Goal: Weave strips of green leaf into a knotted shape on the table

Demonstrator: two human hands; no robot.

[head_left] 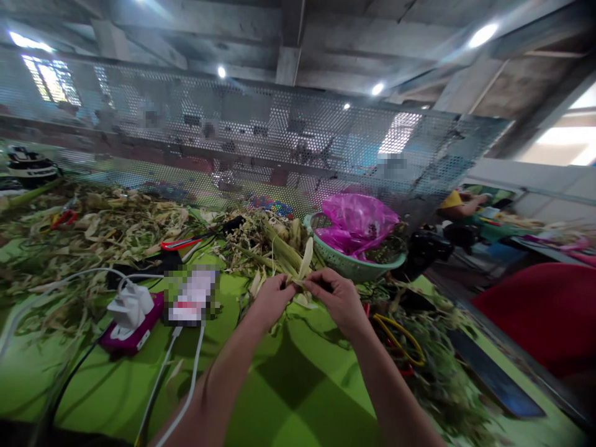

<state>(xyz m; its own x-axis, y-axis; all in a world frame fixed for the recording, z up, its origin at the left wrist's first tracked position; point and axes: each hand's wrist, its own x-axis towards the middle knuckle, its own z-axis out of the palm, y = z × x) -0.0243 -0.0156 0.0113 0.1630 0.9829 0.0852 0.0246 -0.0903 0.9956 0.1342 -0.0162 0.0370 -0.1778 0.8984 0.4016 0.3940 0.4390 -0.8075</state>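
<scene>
Pale, dry corn husk strips [306, 261] stand up from between my two hands, over the middle of the green table. My left hand [274, 297] pinches the husk from the left, thumb and fingers pressed together. From the right, my right hand [336, 299] pinches the same piece, its fingertips close to those of the left. The exact fold between the fingertips is too small to make out. Just beyond the hands lies a heap of dried husks and plant stems [261, 239].
A green basket [347, 264] with a purple plastic bag [358, 223] stands beyond my right hand. On the left are a phone [193, 298], a purple power strip [133, 332] and white cables. Yellow-handled pliers [400, 338] lie right. A perforated metal screen [261, 143] backs the table.
</scene>
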